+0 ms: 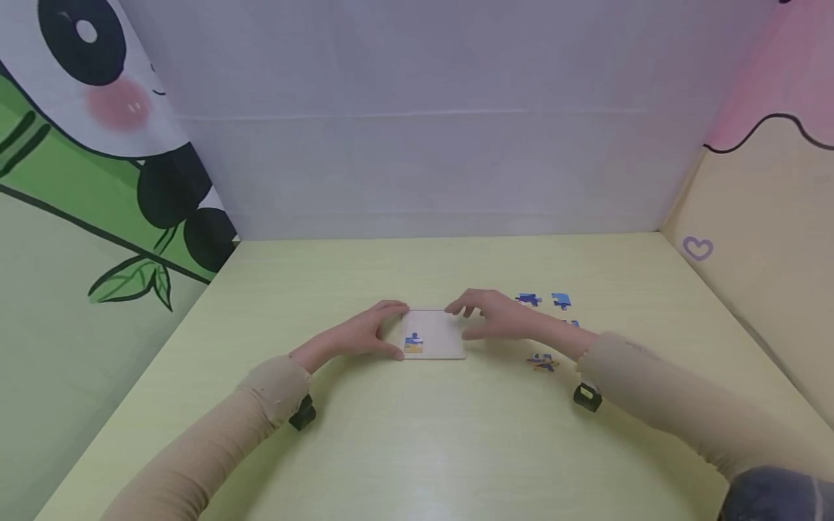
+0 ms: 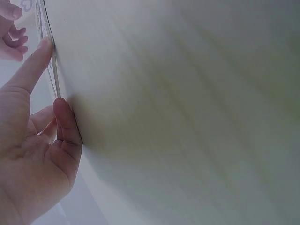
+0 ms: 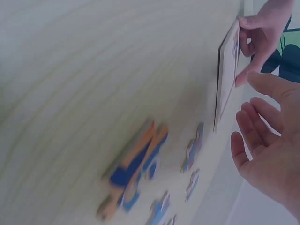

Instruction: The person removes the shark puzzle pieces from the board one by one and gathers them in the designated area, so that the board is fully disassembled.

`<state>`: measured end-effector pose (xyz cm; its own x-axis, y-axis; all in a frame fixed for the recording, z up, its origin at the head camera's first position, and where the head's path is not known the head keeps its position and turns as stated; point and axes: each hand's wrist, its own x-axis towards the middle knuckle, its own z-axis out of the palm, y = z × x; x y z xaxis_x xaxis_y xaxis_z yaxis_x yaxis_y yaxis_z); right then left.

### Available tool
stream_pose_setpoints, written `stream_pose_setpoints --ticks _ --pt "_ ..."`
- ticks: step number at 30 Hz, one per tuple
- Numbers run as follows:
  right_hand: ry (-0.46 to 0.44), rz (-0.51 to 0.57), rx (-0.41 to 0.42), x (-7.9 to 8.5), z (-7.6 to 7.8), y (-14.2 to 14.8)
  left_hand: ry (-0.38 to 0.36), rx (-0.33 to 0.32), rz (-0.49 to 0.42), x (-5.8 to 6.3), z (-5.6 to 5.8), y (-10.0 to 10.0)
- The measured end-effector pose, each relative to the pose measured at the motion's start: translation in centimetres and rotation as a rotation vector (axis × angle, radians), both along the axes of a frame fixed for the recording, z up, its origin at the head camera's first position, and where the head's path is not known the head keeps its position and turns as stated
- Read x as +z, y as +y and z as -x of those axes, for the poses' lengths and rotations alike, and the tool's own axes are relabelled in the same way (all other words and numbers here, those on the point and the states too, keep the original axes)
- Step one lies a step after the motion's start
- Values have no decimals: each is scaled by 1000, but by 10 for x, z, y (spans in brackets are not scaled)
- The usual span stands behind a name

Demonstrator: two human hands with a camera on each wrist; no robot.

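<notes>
A small white puzzle board (image 1: 443,336) lies on the table, with a blue-and-yellow puzzle piece (image 1: 413,347) in its near left corner. My left hand (image 1: 361,334) holds the board at its left side, thumb at the near corner and fingers at the far one. Over the right edge hovers my right hand (image 1: 500,315), its fingers loosely bent and apart with nothing between them. The right wrist view shows that hand (image 3: 269,140) beside the board (image 3: 228,70). From the left wrist, the left hand's (image 2: 37,154) fingertips meet the board's thin edge (image 2: 55,77).
Right of the board lie loose blue puzzle pieces (image 1: 561,300), one partly behind the right forearm. Nearer me, several blue-and-orange pieces (image 1: 543,362) overlap in a small pile, seen closer as a stack (image 3: 136,164). Printed cloth walls (image 1: 417,174) stand behind and beside the table.
</notes>
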<state>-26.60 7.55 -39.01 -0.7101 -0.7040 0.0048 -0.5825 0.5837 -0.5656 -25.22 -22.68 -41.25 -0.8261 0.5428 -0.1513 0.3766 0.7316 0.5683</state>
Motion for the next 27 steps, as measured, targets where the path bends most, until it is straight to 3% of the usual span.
stream_pose_setpoints --ticks 15,27 --pt "2 -24 -1 -26 0 -55 6 -16 -19 0 0 -2" --pt "12 -2 27 -25 -7 -64 10 -17 -19 1 -1 -3"
